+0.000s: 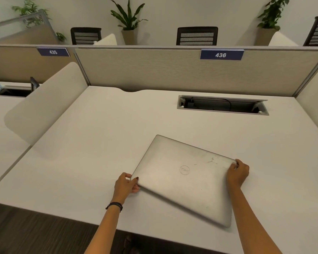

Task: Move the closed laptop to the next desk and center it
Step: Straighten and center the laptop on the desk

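Desk (81,162) bears closed laptop (184,178); hands' fingers hidden beneath its corners.

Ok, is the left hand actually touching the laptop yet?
Touching. The head view shows the left hand pinching the closed laptop at its near-left corner, thumb on the lid, fingers under the edge.

laptop (185,178) sits skewed on the near-right part of the desk (99,143) | left hand (125,185) on its left corner, right hand (238,173) on its far right corner | cable tray (222,105) set into the desk behind it | side divider (44,105) off to the left, next desk (0,136) past that
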`<state>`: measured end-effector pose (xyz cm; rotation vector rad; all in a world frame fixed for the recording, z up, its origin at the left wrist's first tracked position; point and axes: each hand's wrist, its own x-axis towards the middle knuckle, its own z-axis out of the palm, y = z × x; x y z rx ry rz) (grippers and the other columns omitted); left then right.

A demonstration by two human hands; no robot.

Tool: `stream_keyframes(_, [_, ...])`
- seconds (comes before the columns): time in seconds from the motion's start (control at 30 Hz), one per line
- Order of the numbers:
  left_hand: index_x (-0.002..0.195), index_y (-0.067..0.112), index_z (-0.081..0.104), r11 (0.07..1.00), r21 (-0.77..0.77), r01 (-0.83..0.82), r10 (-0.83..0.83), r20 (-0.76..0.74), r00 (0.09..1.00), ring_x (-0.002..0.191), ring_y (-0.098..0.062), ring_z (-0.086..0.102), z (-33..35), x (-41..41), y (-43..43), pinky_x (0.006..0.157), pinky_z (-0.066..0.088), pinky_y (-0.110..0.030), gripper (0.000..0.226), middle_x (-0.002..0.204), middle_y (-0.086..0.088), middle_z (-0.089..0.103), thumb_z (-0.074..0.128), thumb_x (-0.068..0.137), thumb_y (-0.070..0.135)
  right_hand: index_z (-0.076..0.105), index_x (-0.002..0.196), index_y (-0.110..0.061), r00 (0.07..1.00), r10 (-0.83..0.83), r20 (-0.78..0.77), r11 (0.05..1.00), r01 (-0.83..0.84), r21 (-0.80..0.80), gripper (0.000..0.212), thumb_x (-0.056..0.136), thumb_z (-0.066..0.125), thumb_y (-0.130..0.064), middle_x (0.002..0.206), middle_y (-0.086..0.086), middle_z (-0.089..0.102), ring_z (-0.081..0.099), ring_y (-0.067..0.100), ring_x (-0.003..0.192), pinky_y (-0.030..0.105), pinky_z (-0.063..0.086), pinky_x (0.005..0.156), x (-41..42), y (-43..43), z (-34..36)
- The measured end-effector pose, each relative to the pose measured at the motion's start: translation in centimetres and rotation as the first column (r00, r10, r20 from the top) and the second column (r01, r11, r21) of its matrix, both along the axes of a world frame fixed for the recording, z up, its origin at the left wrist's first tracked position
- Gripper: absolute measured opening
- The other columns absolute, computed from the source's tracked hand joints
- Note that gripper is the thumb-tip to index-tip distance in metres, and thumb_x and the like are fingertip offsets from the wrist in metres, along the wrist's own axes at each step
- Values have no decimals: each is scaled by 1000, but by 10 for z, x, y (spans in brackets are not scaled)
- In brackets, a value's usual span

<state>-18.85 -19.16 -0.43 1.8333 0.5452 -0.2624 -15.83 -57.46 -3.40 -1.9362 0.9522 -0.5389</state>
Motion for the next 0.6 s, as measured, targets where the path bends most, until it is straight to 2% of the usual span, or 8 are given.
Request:
stream_keyframes(0.1, [98, 2, 45, 998, 25, 58, -57, -37, 998, 48, -19, 64, 1, 4, 1, 66, 59, -38, 25, 61, -13, 65, 65, 85, 11, 54, 118, 8, 1000, 17, -15, 1000, -17, 2, 33, 89, 42, -2, 118, 33, 50, 49, 45, 108, 47, 38, 101, -2, 1, 0])
stream_keyframes(0.2, [94, 5, 42, 989, 60, 138, -132, -94, 987, 52, -24, 62, 8, 8, 0, 52, 58, -26, 24, 64, -14, 64, 63, 86, 15, 53, 120, 5, 999, 34, -35, 999, -34, 12, 34, 90, 42, -5, 118, 32, 51, 49, 43, 108, 47, 38, 101, -7, 1, 2])
stream_keyframes(0.3, [90, 7, 41, 944, 166, 284, -255, -176, 951, 52, -24, 63, 13, 16, 4, 51, 55, -27, 23, 62, -11, 65, 59, 89, 22, 52, 120, 4, 999, 28, -46, 999, -26, 42, 33, 90, 42, -6, 118, 31, 52, 50, 43, 108, 47, 39, 100, -11, 4, 6])
stream_keyframes(0.37, [88, 9, 43, 866, 313, 390, -331, -226, 916, 55, -24, 62, 14, 22, 6, 54, 51, -29, 22, 65, -8, 64, 53, 90, 28, 52, 119, 4, 999, 20, -49, 997, -16, 74, 32, 90, 44, -6, 115, 30, 54, 52, 42, 106, 47, 40, 97, -15, 5, 10])
stream_keyframes(0.47, [92, 8, 46, 665, 613, 428, -359, -240, 902, 75, -28, 60, 16, 32, 3, 65, 43, -30, 28, 85, -9, 62, 47, 92, 36, 51, 121, 2, 996, 30, -89, 982, -13, 189, 35, 87, 45, -6, 119, 23, 58, 54, 39, 110, 43, 41, 97, -24, -3, 18])
stream_keyframes(0.53, [95, 8, 46, 604, 688, 401, -380, -194, 904, 89, -32, 61, 16, 41, -1, 73, 45, -33, 30, 101, -14, 61, 45, 93, 37, 54, 120, -1, 986, 61, -157, 963, -17, 267, 37, 84, 45, -5, 118, 16, 60, 56, 36, 107, 41, 44, 96, -31, -12, 21])
stream_keyframes(0.6, [95, 9, 46, 591, 713, 378, -406, -142, 903, 92, -33, 61, 16, 49, -6, 76, 48, -36, 28, 107, -17, 58, 46, 93, 37, 56, 118, -1, 977, 96, -189, 936, -24, 351, 37, 82, 47, -4, 111, 17, 62, 59, 33, 94, 42, 49, 92, -38, -20, 22])
